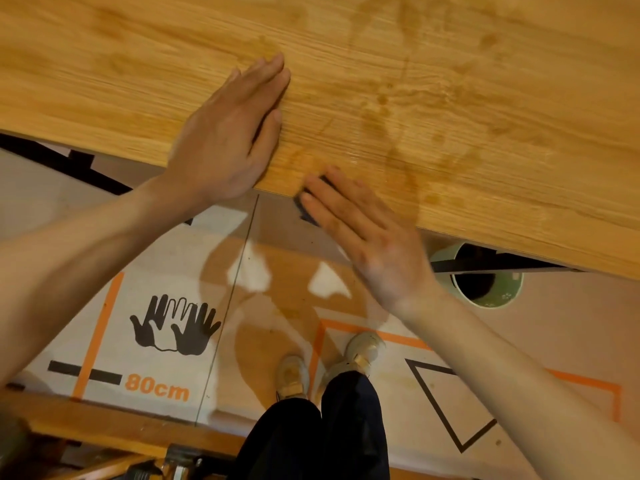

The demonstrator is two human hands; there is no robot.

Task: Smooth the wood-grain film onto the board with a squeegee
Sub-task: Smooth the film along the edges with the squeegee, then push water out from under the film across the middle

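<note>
The board wrapped in wood-grain film (433, 109) fills the upper part of the head view, its near edge running down to the right. My left hand (230, 133) lies flat on the film near that edge, fingers straight and together. My right hand (363, 233) holds a dark squeegee (306, 209) against the board's near edge, with fingers stretched over it. Most of the squeegee is hidden under those fingers. Darker streaks and blotches show on the film right of my hands.
Below the board lies floor covering printed with hand symbols (175, 323), orange lines and "80cm". A green roll of tape (485, 278) sits under the board at right. My two shoes (325, 365) stand on the floor. A wooden beam (104, 424) crosses the lower left.
</note>
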